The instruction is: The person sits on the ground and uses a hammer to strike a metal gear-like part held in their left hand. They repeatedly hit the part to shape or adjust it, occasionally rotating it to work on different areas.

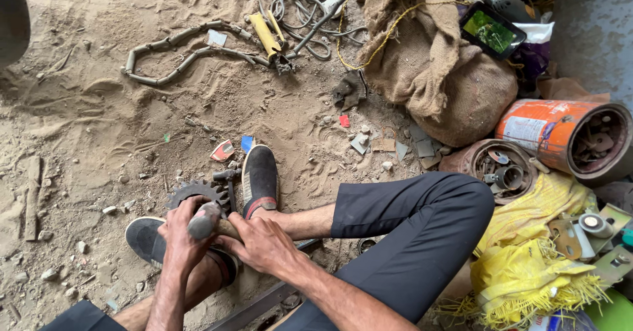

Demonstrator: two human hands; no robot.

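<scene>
Both hands grip one tool: left hand (186, 233) closed round the metal head end of a hammer (206, 220), right hand (262, 245) wrapped tight on its wooden handle just behind. Neither grip shows any slack; fingers fully curled.

Hammer's long axis runs roughly left-right across the view, head end pointing left and slightly up, handle trailing right under the right palm. Left hand is the nearer one to the head.

Gear (198, 194), dark and toothed, lies on the sandy floor (99, 120) just above and beyond the left hand, partly hidden by its knuckles. So it sits up and a bit left from the grip, close, touching or nearly; cannot tell which. A small bolt-like piece (226, 175) stands just right of it.

Shoes: right one (260, 178) planted just beside the gear, left one (146, 237) under the left wrist.

Off right, well apart: burlap sack (442, 74), orange can (560, 136) on its side, bowl of scrap parts (504, 166), yellow cloth (534, 252).
</scene>
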